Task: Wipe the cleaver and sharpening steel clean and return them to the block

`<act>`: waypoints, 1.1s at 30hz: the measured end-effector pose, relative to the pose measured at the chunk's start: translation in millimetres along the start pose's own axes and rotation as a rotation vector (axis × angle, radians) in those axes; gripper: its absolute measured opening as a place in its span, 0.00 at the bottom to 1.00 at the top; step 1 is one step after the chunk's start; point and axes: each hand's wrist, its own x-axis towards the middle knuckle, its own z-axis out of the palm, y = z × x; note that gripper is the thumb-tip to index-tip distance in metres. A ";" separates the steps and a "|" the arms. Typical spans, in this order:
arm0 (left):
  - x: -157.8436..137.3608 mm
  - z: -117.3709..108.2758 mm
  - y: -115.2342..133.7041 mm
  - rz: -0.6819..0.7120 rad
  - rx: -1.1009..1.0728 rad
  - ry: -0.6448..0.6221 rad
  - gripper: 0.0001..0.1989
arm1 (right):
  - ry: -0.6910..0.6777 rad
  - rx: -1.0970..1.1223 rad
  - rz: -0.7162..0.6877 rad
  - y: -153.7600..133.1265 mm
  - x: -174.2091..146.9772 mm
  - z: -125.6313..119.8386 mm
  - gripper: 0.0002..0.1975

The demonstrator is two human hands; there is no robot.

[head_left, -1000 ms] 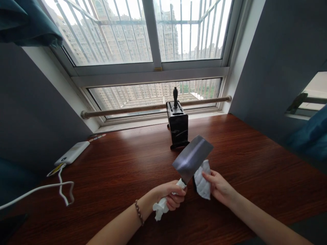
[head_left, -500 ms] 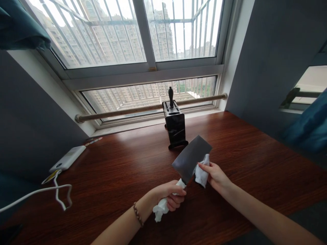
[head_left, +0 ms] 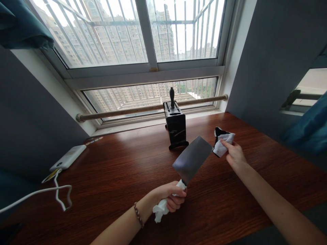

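Note:
My left hand (head_left: pixel 170 196) is closed around the handle of a cleaver (head_left: pixel 193 158), with white tissue paper (head_left: pixel 161 210) wrapped between palm and handle. The broad metal blade points up and to the right above the table. To the right of the blade, my right hand (head_left: pixel 236 154) pinches a white cloth with black parts (head_left: pixel 223 144). The cloth's left edge is close to the blade's upper right corner; whether they touch I cannot tell. Beyond the blade stands a black knife block (head_left: pixel 176 127), and one black handle (head_left: pixel 172 97) sticks up from its top.
A reddish-brown wooden table (head_left: pixel 122 163) lies under my hands. At its left edge are a white power bank-like box (head_left: pixel 68 158) and a white cable (head_left: pixel 60 197). A wooden rail (head_left: pixel 143 110) crosses before the barred window. A blue curtain (head_left: pixel 311 122) hangs at the right.
My right hand has moved the cloth up and to the right, from the blade's lower right edge to beyond its upper corner. The left hand and cleaver have hardly moved.

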 end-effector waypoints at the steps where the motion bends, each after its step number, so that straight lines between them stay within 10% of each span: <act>1: -0.1 -0.2 0.6 -0.005 -0.005 -0.001 0.11 | 0.025 -0.065 -0.102 -5.2 -1.0 -1.8 0.11; 4: -0.1 -0.4 1.7 -0.019 -0.013 0.005 0.12 | -0.120 -0.516 -0.548 -13.4 -19.9 -4.0 0.10; 6: 0.6 -1.0 1.8 -0.031 -0.009 0.006 0.12 | -0.486 -0.780 -0.805 -8.9 -43.6 -0.8 0.17; 9: 3.1 -4.3 1.2 -0.057 -0.017 -0.008 0.14 | -0.977 -0.926 -0.943 9.1 -84.9 9.6 0.21; 13: 5.9 -9.1 0.9 -0.137 -0.011 -0.056 0.19 | -1.271 -0.957 -0.975 27.4 -118.0 24.0 0.18; 24: 0.7 -3.8 3.5 -0.077 -0.030 -0.054 0.14 | -0.800 -1.002 -0.858 21.3 -30.7 24.8 0.23; 33: 1.4 -3.4 2.9 -0.084 -0.015 -0.052 0.13 | -0.581 -0.474 0.067 10.5 16.5 0.5 0.14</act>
